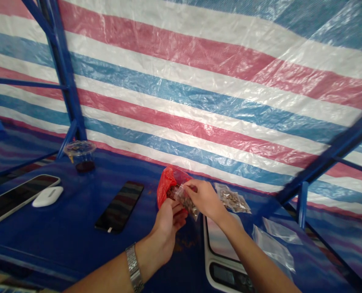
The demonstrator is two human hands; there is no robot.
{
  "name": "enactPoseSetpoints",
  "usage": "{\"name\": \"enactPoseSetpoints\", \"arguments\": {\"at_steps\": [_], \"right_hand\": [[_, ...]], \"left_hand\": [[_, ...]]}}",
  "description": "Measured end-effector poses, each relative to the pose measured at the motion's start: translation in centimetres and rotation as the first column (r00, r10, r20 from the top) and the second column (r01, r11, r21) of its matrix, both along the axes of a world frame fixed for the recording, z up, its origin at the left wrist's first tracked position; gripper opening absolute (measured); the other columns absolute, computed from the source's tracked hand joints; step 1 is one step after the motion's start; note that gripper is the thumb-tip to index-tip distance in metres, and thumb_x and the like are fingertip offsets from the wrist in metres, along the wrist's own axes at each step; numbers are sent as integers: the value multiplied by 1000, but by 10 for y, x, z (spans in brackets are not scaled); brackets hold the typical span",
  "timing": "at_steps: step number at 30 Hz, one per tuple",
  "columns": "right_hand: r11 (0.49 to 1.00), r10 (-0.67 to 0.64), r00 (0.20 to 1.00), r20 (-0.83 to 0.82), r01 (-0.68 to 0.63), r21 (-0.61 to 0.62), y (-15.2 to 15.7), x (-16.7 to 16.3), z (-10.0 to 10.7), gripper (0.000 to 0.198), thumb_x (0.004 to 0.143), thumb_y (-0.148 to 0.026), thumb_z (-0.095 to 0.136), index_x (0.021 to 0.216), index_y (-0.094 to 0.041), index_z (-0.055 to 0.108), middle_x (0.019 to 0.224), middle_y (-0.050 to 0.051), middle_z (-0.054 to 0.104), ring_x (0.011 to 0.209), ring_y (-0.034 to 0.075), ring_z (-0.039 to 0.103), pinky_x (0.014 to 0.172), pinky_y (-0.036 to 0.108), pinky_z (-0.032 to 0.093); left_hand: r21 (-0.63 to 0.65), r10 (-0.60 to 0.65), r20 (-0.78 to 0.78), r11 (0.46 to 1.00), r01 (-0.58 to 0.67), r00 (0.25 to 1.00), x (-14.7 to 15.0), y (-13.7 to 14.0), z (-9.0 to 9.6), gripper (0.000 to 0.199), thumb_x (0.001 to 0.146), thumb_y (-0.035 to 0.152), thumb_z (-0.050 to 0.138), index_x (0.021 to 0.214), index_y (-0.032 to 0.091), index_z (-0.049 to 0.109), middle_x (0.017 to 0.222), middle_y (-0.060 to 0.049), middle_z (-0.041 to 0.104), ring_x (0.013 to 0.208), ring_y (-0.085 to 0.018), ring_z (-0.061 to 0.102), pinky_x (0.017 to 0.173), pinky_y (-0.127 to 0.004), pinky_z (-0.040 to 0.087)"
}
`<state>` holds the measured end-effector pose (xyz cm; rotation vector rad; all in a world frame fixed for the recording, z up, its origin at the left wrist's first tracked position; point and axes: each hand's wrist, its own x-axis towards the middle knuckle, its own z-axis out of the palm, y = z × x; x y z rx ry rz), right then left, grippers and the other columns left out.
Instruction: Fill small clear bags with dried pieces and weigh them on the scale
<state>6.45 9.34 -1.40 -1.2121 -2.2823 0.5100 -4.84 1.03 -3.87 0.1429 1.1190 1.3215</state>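
Note:
A small clear plastic bag with brown bits in it is between my two hands, over the mouth of a red plastic bag. My right hand pinches the clear bag near its upper edge. My left hand, with a metal watch at the wrist, has its thumb and curled fingers at the clear bag's lower left side; its grip is partly hidden. More brown bits show inside the red bag. A digital scale lies under my right forearm, its platform partly covered.
Filled clear packets lie behind the scale, and flat unfilled bags to its right. Leftward are a black phone, a white earbud case, another phone and a plastic cup with dark liquid. A striped tarp hangs behind the blue table.

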Motion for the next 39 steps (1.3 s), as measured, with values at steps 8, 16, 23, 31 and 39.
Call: {"name": "enactPoseSetpoints", "arguments": {"at_steps": [8, 16, 23, 31, 39], "right_hand": [[998, -67, 990, -121, 66, -15, -15, 16, 2, 25, 96, -33, 56, 96, -25, 80, 95, 3, 80, 86, 22, 74, 79, 30, 51], [993, -116, 872, -475, 89, -80, -54, 59, 3, 26, 96, -42, 60, 102, -22, 75, 103, 6, 79, 96, 23, 73, 91, 34, 56], [973, -223, 797, -561, 148, -176, -77, 98, 7, 32, 90, -50, 65, 95, -20, 76, 89, 5, 77, 84, 22, 72, 80, 32, 58], [909, -416, 822, -389, 361, -208, -65, 142, -19, 31, 87, -42, 61, 94, -18, 78, 90, 7, 79, 78, 23, 70, 74, 33, 53], [801, -563, 780, -273, 596, 49, -53, 169, -35, 47, 93, -46, 53, 122, -15, 74, 102, 11, 76, 76, 23, 65, 77, 36, 52]], "left_hand": [[151, 16, -181, 988, 11, 983, 1, 2, -1, 25, 96, 25, 53, 108, 17, 73, 100, -8, 77, 66, -13, 65, 68, -25, 52], [515, 231, -669, 830, 216, 707, 15, -6, -4, 31, 98, 28, 58, 125, 31, 72, 131, -3, 70, 128, -23, 58, 116, -34, 35], [554, 292, -775, 741, 379, 560, 38, -11, 7, 20, 94, 34, 64, 108, 29, 76, 106, -5, 73, 100, -23, 63, 92, -31, 47], [382, 56, -837, 772, 509, 544, 60, 8, -5, 19, 89, 36, 63, 88, 23, 76, 84, -3, 75, 76, -21, 62, 72, -30, 43], [402, 158, -869, 778, 482, 469, 52, 16, -3, 17, 86, 35, 62, 88, 24, 75, 92, -3, 78, 82, -22, 65, 77, -31, 47]]}}
